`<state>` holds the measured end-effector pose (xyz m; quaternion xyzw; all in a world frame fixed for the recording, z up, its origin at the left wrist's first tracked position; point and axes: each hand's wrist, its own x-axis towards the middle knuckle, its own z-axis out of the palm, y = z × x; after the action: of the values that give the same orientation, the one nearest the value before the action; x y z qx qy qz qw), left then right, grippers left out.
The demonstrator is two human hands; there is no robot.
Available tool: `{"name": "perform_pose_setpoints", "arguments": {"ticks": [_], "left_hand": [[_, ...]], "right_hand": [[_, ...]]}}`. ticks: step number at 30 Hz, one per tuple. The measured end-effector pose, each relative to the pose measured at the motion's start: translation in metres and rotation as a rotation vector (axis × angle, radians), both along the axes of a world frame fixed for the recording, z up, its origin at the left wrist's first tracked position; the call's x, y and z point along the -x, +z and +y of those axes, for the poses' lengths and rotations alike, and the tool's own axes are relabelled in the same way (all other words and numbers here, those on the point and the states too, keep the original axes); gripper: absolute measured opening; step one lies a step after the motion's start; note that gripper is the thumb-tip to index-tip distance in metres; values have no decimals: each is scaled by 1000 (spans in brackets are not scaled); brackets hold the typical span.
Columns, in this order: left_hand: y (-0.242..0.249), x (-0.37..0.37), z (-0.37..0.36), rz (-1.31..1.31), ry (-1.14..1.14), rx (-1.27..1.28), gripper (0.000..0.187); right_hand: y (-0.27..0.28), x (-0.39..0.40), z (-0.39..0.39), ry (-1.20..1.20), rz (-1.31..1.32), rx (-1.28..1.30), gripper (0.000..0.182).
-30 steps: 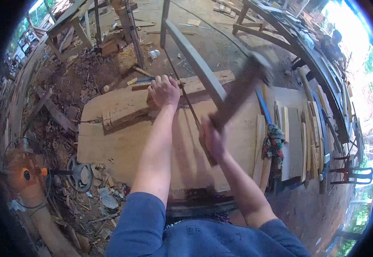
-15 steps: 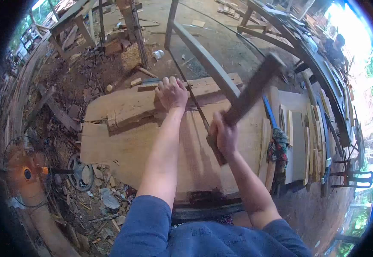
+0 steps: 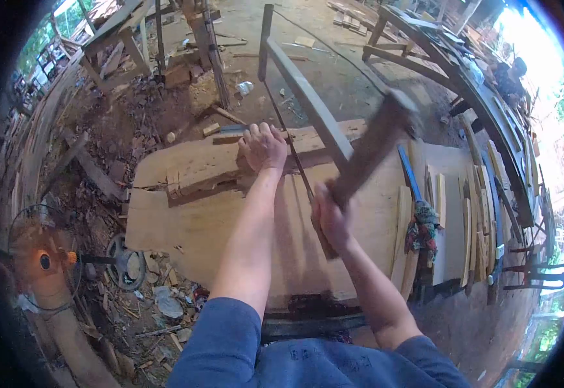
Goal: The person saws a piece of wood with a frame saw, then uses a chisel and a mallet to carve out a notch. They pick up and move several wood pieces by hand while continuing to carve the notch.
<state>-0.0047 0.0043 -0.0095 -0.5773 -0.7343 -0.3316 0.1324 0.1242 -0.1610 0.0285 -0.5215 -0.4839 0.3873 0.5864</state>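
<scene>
My right hand (image 3: pixel 332 218) is wrapped round the near wooden end of a frame saw (image 3: pixel 311 97). The saw points away from me, with its thin blade on the left, its wooden bar in the middle and a cord on the right. Its blade crosses the rough-edged piece of wood (image 3: pixel 198 169), just right of my left hand (image 3: pixel 264 147). My left hand presses on that piece, its fingers bent over the far side. Under it lies a wide wooden board (image 3: pixel 198 223). Whether the blade sits in a cut is hidden.
On the right of the board lie several wood strips (image 3: pixel 466 239) and a blue rod (image 3: pixel 410 171) with a patterned cloth (image 3: pixel 424 226) bunched on it. A long wooden bench (image 3: pixel 418 68) stands back right. Wood scraps and litter (image 3: pixel 165 301) cover the ground at left.
The right hand and the frame saw have come a little closer to my body and to the left. My left hand stays on the piece of wood. The view has shifted slightly.
</scene>
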Motion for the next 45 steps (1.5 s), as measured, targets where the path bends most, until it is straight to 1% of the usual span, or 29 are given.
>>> {"name": "perform_pose_setpoints", "arguments": {"ticks": [2, 4, 6, 8, 9, 11, 13, 14, 15, 16, 17, 19, 21, 22, 23, 24, 26, 28, 30, 32, 33, 35, 36, 38, 39, 40, 42, 44, 45], "left_hand": [[0, 3, 3, -20, 2, 15, 20], [2, -2, -4, -31, -2, 86, 20], [6, 0, 2, -13, 33, 74, 18], [7, 2, -4, -22, 28, 95, 18], [8, -1, -2, -27, 20, 87, 18], [8, -3, -1, -38, -2, 80, 18], [5, 0, -1, -18, 3, 62, 19], [3, -1, -4, -9, -6, 62, 19], [4, -2, -4, -10, -4, 58, 19], [6, 0, -2, -13, 8, 44, 19], [5, 1, 1, -29, 18, 48, 19], [5, -3, -6, -38, 14, 72, 19], [12, 1, 3, -48, 27, 67, 19], [10, 2, 3, -35, 31, 61, 19], [5, 1, 1, -19, 23, 63, 19], [6, -1, 2, -26, 24, 63, 19], [5, 0, -2, 2, 20, 35, 19], [3, 2, -4, -15, 8, 37, 20], [7, 1, -3, -23, -8, 11, 20], [6, 1, 0, -36, 2, 25, 19], [9, -1, -2, -43, 17, 59, 18], [9, -2, -2, -57, 5, 62, 18], [8, -1, 0, -72, 7, 66, 18], [7, -2, -1, -38, 15, 50, 19], [9, -3, -2, -35, 13, 43, 19], [8, -2, -4, -29, 10, 37, 20], [2, 6, 4, -29, 10, -43, 19], [-2, 1, 1, -16, -7, -49, 19], [2, 0, -2, -28, -18, -32, 19]], "right_hand": [[15, 11, 30, -30, -88, -139, 26], [44, 14, 15, -18, 11, 29, 28], [70, 3, -33, 51, -68, 92, 23], [62, -10, -81, 71, 14, 265, 18], [58, -14, -91, 58, 6, 272, 18], [46, -16, -94, 71, 235, 208, 16], [-8, -10, -56, -96, -21, 38, 19], [-100, -23, -15, -128, -226, -60, 23], [-23, -6, 24, -71, -11, -48, 26], [37, 8, 26, -61, -13, -26, 25], [47, 10, 28, -34, 3, -23, 26], [50, 6, 10, -27, 11, 10, 28], [44, -1, -24, -16, -211, 9, 25], [7, -11, -43, 11, 10, 124, 19], [54, -1, -71, -24, 345, 296, 14], [70, -4, -78, 13, 161, 233, 17], [67, -3, -70, 21, 144, 110, 19], [-37, -25, -20, -64, -325, -93, 24], [37, 7, 29, -36, 2, 5, 28], [59, 17, 33, -26, 49, 46, 30], [61, 14, 27, -44, 87, 131, 32], [33, 1, -2, -32, -75, 3, 31], [7, -14, -23, -24, -189, 3, 21], [52, -19, -83, 44, 363, 321, 17], [56, -21, -88, 54, 232, 264, 11], [60, -15, -89, 51, 233, 270, 11], [69, 2, -69, -27, 272, 88, 12], [1, -6, -16, -57, 455, 342, 17], [24, 0, 18, -59, 209, 156, 25]]}}
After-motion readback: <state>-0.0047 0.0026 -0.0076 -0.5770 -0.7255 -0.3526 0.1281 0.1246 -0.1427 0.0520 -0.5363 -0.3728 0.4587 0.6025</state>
